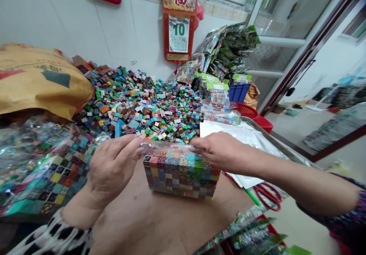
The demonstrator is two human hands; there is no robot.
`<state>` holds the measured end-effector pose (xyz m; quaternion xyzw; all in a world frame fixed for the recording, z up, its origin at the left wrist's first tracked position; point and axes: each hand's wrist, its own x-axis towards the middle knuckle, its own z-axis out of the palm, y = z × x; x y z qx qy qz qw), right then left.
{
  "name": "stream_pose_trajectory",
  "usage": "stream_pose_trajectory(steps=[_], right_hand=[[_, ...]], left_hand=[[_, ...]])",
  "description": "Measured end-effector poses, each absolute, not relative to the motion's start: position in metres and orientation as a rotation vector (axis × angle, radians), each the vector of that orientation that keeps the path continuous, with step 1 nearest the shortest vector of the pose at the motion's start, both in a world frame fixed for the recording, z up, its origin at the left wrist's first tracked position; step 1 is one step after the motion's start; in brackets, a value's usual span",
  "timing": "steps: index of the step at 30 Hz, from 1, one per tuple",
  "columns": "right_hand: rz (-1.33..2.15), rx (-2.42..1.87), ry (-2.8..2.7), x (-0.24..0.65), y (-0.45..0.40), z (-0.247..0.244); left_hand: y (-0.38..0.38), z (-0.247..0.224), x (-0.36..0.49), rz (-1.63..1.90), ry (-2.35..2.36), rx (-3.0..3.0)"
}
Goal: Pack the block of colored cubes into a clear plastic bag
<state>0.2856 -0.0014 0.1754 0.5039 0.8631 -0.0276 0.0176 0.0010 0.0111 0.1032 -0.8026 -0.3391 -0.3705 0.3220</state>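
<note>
A clear plastic bag packed with small patterned cubes (pixel 180 175) stands upright on the brown tabletop (pixel 137 217). Its cubes sit in neat rows of many colours. My left hand (pixel 113 167) pinches the left end of the bag's loose top edge between thumb and fingers. At the other end, my right hand (pixel 220 150) is closed on the same edge, so the plastic is drawn straight between both hands. Behind the bag a big heap of loose cubes (pixel 143 106) reaches to the wall.
Filled cube bags (pixel 54 178) lie at left under a yellow sack (pixel 42 83). White paper sheets (pixel 228 129) and red-handled scissors (pixel 268 196) are at right. Green-topped packs (pixel 217 91) stand behind, near a red basket (pixel 246 110). More packs (pixel 251 236) fill a container at the front right.
</note>
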Motion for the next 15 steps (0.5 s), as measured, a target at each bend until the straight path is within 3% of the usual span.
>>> stream_pose_trajectory(steps=[3,5,9,13,15], right_hand=[[-0.223,1.748,2.666,0.304,0.013,0.184],[-0.528,1.945,2.668,0.32,0.026,0.192],[-1.15,2.485,2.486,0.351,0.059,0.214],[-1.154,3.06,2.461,0.383,0.104,0.24],[-1.006,3.053,2.626,0.398,0.132,0.251]], left_hand=[[0.006,0.074,0.014,-1.295,-1.226,-2.223],[0.0,0.053,0.028,-1.474,-1.4,-2.358],[-0.015,0.01,0.058,-1.291,-1.465,-2.92],[-0.025,-0.03,0.085,-1.083,-1.524,-3.219],[-0.028,-0.045,0.094,-1.095,-1.541,-3.235]])
